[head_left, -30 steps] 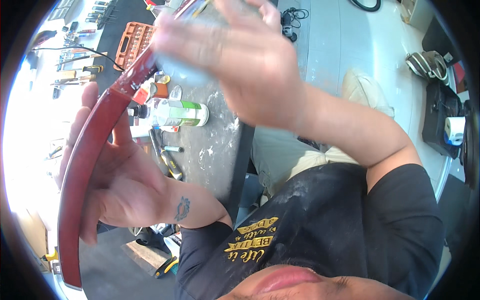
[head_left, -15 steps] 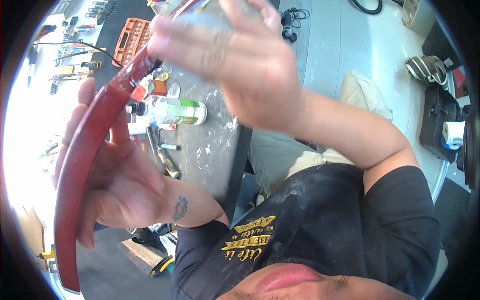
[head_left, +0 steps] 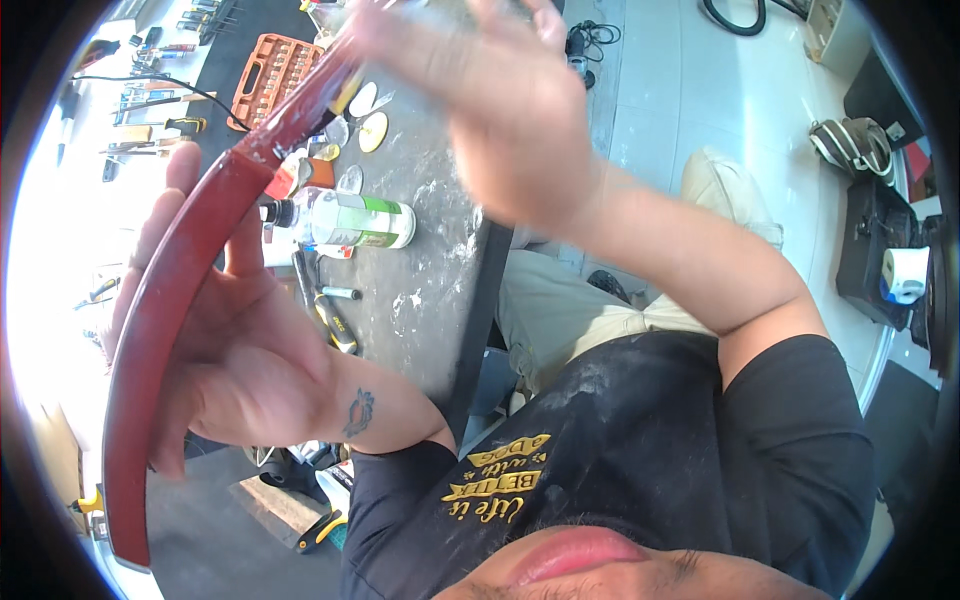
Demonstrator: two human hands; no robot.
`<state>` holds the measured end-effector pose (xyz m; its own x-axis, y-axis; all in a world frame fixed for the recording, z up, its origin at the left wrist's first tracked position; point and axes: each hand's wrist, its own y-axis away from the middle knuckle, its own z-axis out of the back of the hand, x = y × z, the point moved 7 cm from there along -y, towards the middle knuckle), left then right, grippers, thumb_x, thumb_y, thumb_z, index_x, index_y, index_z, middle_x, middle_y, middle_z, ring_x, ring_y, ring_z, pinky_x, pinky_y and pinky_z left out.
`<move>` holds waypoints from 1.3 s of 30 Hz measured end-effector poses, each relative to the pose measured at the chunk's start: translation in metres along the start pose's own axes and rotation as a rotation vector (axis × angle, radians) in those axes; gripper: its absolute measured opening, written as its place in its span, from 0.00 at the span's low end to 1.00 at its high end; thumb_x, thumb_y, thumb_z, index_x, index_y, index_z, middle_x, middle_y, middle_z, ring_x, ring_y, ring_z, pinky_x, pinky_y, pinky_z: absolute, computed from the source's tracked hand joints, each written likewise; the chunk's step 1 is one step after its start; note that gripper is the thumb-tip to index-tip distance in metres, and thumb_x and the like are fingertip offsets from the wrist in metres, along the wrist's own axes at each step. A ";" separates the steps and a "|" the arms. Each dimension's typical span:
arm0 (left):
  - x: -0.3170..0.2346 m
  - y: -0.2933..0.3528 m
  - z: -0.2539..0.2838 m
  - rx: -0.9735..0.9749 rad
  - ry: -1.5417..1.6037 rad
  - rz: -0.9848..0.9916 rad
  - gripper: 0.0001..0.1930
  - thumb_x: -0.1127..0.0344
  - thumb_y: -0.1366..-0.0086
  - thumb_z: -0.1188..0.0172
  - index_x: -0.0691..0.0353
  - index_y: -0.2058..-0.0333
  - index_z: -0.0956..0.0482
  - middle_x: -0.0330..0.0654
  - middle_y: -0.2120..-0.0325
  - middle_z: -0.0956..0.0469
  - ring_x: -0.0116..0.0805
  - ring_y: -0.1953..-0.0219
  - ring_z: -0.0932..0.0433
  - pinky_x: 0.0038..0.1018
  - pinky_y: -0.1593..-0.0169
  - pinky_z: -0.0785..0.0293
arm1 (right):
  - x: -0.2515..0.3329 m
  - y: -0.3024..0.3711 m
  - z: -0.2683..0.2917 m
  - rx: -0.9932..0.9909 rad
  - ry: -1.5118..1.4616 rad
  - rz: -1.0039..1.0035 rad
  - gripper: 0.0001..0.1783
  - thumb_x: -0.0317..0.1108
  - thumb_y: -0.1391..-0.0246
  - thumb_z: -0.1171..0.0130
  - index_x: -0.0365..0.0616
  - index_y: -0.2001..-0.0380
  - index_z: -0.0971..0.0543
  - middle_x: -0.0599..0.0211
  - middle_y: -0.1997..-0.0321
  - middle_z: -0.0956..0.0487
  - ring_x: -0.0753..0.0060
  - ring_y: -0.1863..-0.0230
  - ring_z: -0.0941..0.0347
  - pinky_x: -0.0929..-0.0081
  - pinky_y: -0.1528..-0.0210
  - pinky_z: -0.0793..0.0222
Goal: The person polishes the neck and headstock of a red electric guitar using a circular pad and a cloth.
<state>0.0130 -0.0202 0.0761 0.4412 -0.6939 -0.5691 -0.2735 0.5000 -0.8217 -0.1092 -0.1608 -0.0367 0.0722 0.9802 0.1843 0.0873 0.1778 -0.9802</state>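
Observation:
A long curved dark-red strip (head_left: 160,330) runs from the lower left up toward the top middle. My left hand (head_left: 240,370) grips it from behind near its middle, fingers wrapped around the edge. My right hand (head_left: 510,120) is blurred with motion at the strip's upper end, fingers partly spread. Whether it touches the strip or holds anything I cannot tell.
Below the hands is a grey, paint-spattered workbench (head_left: 430,270). A clear bottle with a green label (head_left: 350,222) lies on it, with several round discs (head_left: 372,130) and an orange tool case (head_left: 275,75). A bag (head_left: 850,145) and a white roll (head_left: 905,272) sit at right.
My right hand has moved to the right and slightly up, away from the strip's top part. My left hand keeps its hold, and the strip has shifted little.

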 end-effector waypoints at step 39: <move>0.014 -0.002 0.008 0.130 0.182 0.084 0.59 0.21 0.41 0.43 0.83 0.39 0.28 0.73 0.42 0.25 0.67 0.28 0.36 0.60 0.29 0.35 | 0.020 -0.025 0.011 0.116 -0.120 -0.069 0.29 0.28 0.36 0.40 0.58 0.32 0.22 0.63 0.31 0.21 0.30 0.23 0.39 0.19 0.32 0.51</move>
<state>0.0268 -0.0268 0.0697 0.2567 -0.7233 -0.6411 -0.1853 0.6141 -0.7671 -0.1209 -0.1447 -0.0091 -0.0500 0.9675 0.2478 -0.0273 0.2467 -0.9687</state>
